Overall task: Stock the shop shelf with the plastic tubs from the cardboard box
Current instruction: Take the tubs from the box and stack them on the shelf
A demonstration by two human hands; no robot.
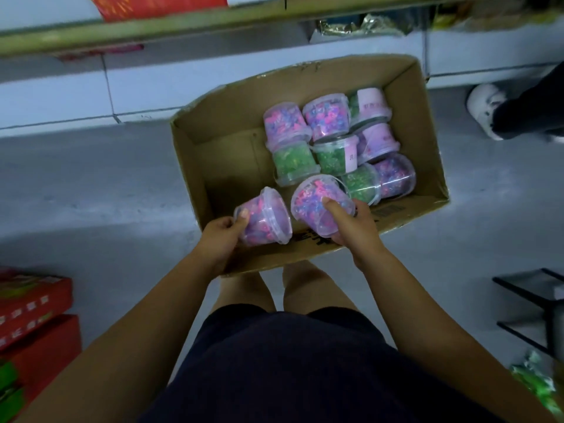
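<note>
Two lidded clear tubs, pink-and-purple inside, tilt over the near end of the cardboard box [232, 123]: left tub [268, 218] wrapped in the left hand [219, 236] fingers, right tub [316, 199] clamped in the right hand [355, 228] fingers.

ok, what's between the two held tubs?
Head view: nothing but bare box floor shows in the narrow gap between the left tub, gripped by the left hand, and the right tub, in the right hand.
</note>
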